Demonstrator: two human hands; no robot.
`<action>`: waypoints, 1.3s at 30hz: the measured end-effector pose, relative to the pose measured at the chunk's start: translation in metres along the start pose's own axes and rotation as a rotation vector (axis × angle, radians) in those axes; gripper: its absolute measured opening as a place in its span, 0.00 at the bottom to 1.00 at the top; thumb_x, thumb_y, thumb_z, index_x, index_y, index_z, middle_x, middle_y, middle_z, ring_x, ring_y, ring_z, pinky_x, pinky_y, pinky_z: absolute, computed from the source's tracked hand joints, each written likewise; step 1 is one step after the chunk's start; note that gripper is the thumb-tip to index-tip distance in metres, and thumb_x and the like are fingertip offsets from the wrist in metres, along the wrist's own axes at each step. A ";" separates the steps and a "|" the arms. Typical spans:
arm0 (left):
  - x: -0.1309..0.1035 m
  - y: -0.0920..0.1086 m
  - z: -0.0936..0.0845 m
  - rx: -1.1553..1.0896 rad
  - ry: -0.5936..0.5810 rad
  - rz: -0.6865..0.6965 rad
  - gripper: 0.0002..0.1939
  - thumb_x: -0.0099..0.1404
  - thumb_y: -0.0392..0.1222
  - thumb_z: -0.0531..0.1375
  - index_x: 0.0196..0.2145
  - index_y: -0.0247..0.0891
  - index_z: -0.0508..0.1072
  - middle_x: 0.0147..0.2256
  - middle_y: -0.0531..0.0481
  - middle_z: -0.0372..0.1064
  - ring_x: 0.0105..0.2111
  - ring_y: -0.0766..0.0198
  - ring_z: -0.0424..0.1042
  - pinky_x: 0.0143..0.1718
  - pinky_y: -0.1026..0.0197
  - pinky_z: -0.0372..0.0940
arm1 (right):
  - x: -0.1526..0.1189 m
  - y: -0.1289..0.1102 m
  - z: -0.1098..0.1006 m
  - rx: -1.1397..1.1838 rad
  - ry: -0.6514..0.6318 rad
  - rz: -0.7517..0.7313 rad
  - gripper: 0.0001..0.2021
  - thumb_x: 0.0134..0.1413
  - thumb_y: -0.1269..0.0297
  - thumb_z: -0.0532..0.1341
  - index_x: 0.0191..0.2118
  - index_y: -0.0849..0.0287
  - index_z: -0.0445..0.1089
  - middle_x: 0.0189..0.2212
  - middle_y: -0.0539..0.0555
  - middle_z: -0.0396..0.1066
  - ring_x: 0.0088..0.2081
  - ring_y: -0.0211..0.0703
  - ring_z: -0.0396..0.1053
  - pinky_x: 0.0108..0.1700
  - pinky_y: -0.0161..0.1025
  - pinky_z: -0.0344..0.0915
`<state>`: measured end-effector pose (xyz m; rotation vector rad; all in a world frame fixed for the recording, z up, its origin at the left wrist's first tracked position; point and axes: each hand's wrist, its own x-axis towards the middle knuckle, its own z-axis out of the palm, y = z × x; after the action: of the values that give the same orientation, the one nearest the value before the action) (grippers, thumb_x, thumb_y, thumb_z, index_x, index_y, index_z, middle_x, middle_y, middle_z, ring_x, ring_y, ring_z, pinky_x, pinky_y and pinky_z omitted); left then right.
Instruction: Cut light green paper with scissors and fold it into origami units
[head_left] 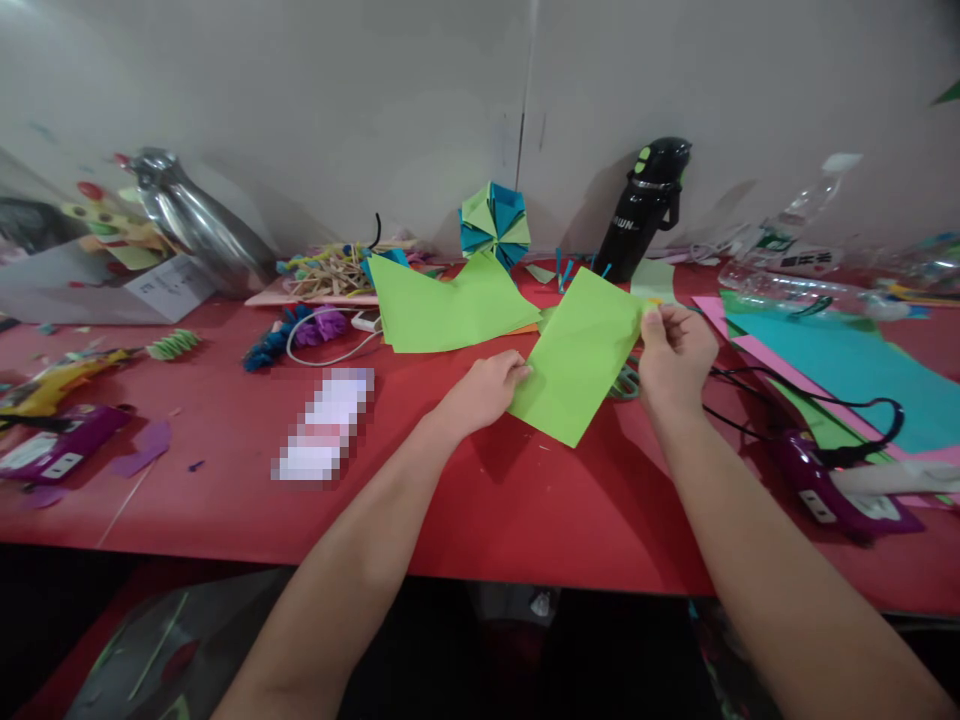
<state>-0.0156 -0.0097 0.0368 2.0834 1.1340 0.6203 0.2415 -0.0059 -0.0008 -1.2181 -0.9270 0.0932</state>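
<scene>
A light green sheet of paper (pixel 581 355) is held just above the red table (pixel 225 440), tilted like a diamond. My left hand (pixel 486 390) pinches its left corner. My right hand (pixel 675 352) pinches its upper right corner. Scissors with green handles (pixel 624 381) lie on the table partly hidden under the sheet. More green sheets (pixel 446 300) lie spread out just behind my left hand.
A black bottle (pixel 643 205) and a blue-green folded paper ball (pixel 494 224) stand at the wall. Cyan and pink sheets (pixel 847 365) and a purple glue gun (pixel 825 485) with black cord are at right. A silver jug (pixel 191 220), wooden sticks (pixel 330 270) and craft scraps are at left.
</scene>
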 end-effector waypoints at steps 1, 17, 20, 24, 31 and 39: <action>0.000 0.000 -0.002 -0.024 0.003 0.003 0.14 0.72 0.49 0.53 0.32 0.40 0.67 0.29 0.51 0.67 0.29 0.62 0.65 0.30 0.60 0.55 | 0.000 0.001 0.000 -0.002 0.002 0.007 0.13 0.56 0.52 0.64 0.33 0.57 0.68 0.26 0.48 0.67 0.29 0.40 0.68 0.36 0.42 0.68; -0.006 -0.005 -0.026 -0.120 -0.159 -0.023 0.14 0.69 0.51 0.56 0.32 0.39 0.71 0.31 0.49 0.71 0.29 0.63 0.68 0.30 0.61 0.59 | -0.002 0.007 0.005 0.144 -0.006 0.170 0.15 0.49 0.52 0.70 0.33 0.58 0.73 0.26 0.49 0.72 0.26 0.40 0.69 0.33 0.43 0.70; -0.006 -0.010 -0.029 0.024 -0.056 -0.022 0.12 0.68 0.47 0.54 0.30 0.40 0.69 0.28 0.51 0.68 0.28 0.62 0.65 0.28 0.61 0.56 | -0.002 0.006 0.006 0.207 -0.038 0.267 0.15 0.49 0.51 0.70 0.32 0.58 0.71 0.25 0.49 0.71 0.25 0.40 0.68 0.30 0.41 0.69; -0.007 -0.020 -0.039 0.099 -0.207 -0.017 0.12 0.67 0.46 0.55 0.30 0.40 0.72 0.28 0.50 0.70 0.28 0.62 0.66 0.30 0.61 0.57 | -0.002 -0.010 0.001 0.219 -0.058 0.278 0.15 0.51 0.50 0.69 0.35 0.56 0.72 0.32 0.52 0.75 0.31 0.41 0.73 0.32 0.40 0.69; -0.011 -0.017 -0.055 0.164 -0.524 0.034 0.08 0.62 0.44 0.58 0.33 0.38 0.75 0.33 0.50 0.74 0.32 0.62 0.69 0.34 0.62 0.59 | -0.010 -0.054 -0.019 -0.061 -0.845 0.266 0.17 0.48 0.49 0.71 0.39 0.56 0.78 0.28 0.53 0.76 0.29 0.42 0.71 0.31 0.39 0.66; -0.010 -0.008 -0.059 0.191 -0.193 -0.122 0.11 0.65 0.44 0.57 0.34 0.36 0.77 0.36 0.46 0.78 0.33 0.61 0.72 0.36 0.60 0.62 | -0.007 -0.046 -0.025 -0.155 -1.043 0.334 0.17 0.48 0.48 0.70 0.33 0.58 0.75 0.27 0.53 0.75 0.29 0.41 0.69 0.30 0.38 0.63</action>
<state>-0.0654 0.0047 0.0689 2.1597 1.2364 0.2543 0.2350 -0.0464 0.0325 -1.4643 -1.6237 1.0120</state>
